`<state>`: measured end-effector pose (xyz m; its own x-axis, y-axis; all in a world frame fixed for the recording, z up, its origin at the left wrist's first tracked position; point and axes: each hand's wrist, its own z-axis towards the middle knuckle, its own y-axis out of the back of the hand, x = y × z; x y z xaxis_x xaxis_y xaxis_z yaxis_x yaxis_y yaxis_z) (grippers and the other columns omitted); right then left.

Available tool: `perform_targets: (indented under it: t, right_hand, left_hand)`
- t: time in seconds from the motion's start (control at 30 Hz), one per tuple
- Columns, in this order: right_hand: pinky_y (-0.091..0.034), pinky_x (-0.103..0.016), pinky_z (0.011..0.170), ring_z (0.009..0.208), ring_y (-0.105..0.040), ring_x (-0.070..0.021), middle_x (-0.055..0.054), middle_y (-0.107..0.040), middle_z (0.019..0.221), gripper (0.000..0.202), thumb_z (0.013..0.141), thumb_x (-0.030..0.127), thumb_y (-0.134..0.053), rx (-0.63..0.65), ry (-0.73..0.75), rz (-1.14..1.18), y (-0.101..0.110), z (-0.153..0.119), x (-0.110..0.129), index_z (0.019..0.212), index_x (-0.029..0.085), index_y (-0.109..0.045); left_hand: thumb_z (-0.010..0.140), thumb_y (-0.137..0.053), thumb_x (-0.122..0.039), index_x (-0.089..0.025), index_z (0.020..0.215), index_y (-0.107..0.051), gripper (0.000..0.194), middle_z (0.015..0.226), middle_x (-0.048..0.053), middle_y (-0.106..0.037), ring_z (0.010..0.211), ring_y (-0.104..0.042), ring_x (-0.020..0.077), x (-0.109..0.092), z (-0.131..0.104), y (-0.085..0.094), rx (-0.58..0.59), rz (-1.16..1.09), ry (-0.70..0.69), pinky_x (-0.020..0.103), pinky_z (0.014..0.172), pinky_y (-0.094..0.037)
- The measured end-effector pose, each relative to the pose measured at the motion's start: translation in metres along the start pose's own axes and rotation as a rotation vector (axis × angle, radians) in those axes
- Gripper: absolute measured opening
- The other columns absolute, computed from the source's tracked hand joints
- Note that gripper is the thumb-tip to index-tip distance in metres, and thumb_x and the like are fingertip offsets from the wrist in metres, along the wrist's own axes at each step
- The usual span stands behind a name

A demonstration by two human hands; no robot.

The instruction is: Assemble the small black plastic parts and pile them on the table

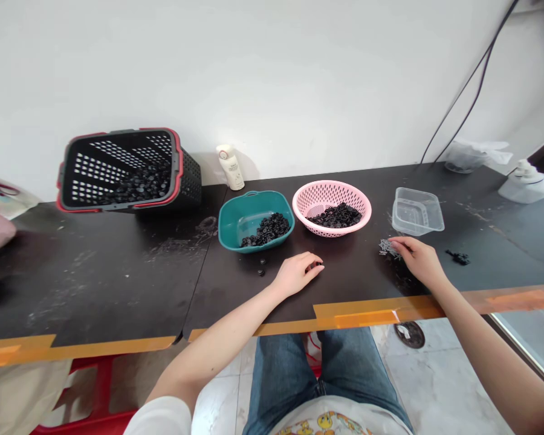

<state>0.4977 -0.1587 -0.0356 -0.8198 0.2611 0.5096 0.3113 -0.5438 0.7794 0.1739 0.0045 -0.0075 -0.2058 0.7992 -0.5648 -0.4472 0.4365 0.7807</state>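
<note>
My left hand point(298, 273) rests on the dark table in front of the baskets, its fingers closed around a small black part point(316, 264), mostly hidden. My right hand point(416, 257) is at the edge of a small pile of grey pins point(386, 247), thumb and forefinger pinched together; what lies between the fingertips is hidden. Two small black round pieces point(261, 272) lie left of my left hand. Beyond the hands stand a teal basin point(233, 226) holding black round parts point(269, 229) and a pink sieve basket point(309, 196) with black parts point(340, 215).
A clear plastic tub point(417, 208) stands behind my right hand, with a black cluster of parts point(457, 258) to the right. At the back left, a grey-and-red basket point(190, 178) lies tipped beside a white bottle point(231, 167). Orange tape point(367, 314) lines the table's front edge.
</note>
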Motion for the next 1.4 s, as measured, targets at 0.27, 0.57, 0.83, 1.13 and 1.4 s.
perform_targets:
  t: [0.27, 0.57, 0.83, 1.13, 1.4]
  right_hand:
    - [-0.049, -0.033, 0.067, 0.066, -0.063, -0.0203, -0.005, -0.072, 0.082, 0.033, 0.085, 0.049, -0.053, -0.052, -0.073, -0.007, 0.004, 0.0, 0.004, 0.092, 0.022, -0.07]
    - [-0.054, -0.032, 0.065, 0.071, -0.063, -0.0177, -0.007, -0.072, 0.09, 0.028, 0.081, 0.047, -0.064, 0.168, -0.137, 0.737, 0.004, 0.002, 0.11, 0.092, 0.021, -0.068]
    - [-0.054, -0.036, 0.073, 0.083, -0.063, -0.0195, -0.004, -0.068, 0.096, 0.014, 0.086, 0.037, -0.062, 0.33, 0.212, 0.937, -0.04, 0.021, 0.206, 0.09, 0.026, -0.068]
    - [-0.051, -0.033, 0.076, 0.089, -0.061, -0.0197, -0.005, -0.063, 0.094, 0.006, 0.087, 0.027, -0.062, 0.188, 0.251, 0.886, -0.079, 0.011, 0.187, 0.09, 0.024, -0.066]
    - [-0.05, -0.031, 0.074, 0.085, -0.061, -0.0179, -0.004, -0.063, 0.091, 0.007, 0.087, 0.021, -0.061, 0.148, 0.261, 0.858, -0.075, 0.009, 0.191, 0.09, 0.023, -0.067]
  left_hand:
    - [0.093, -0.048, -0.037, -0.021, 0.105, -0.062, 0.024, 0.09, 0.002, -0.063, 0.076, -0.059, 0.0134, 0.002, 0.0, -0.002, -0.004, -0.036, 0.02, 0.024, 0.069, -0.046]
    - [0.093, -0.051, -0.034, -0.02, 0.107, -0.061, 0.023, 0.099, 0.005, -0.066, 0.084, -0.062, 0.0141, 0.0, -0.001, -0.004, -0.37, -0.294, 0.068, 0.027, 0.079, -0.052]
    - [0.095, -0.045, -0.034, -0.02, 0.109, -0.06, 0.024, 0.098, 0.006, -0.065, 0.083, -0.062, 0.0146, 0.0, -0.007, 0.001, -0.591, -0.2, 0.054, 0.028, 0.076, -0.052]
    - [0.087, -0.061, -0.026, -0.019, 0.102, -0.061, 0.017, 0.096, 0.004, -0.065, 0.077, -0.061, 0.0116, 0.003, -0.004, -0.003, -0.642, -0.314, -0.005, 0.025, 0.071, -0.053]
    - [0.085, -0.064, -0.023, -0.019, 0.101, -0.061, 0.017, 0.092, 0.003, -0.066, 0.073, -0.062, 0.0105, 0.003, -0.005, -0.004, -0.607, -0.332, 0.005, 0.024, 0.07, -0.053]
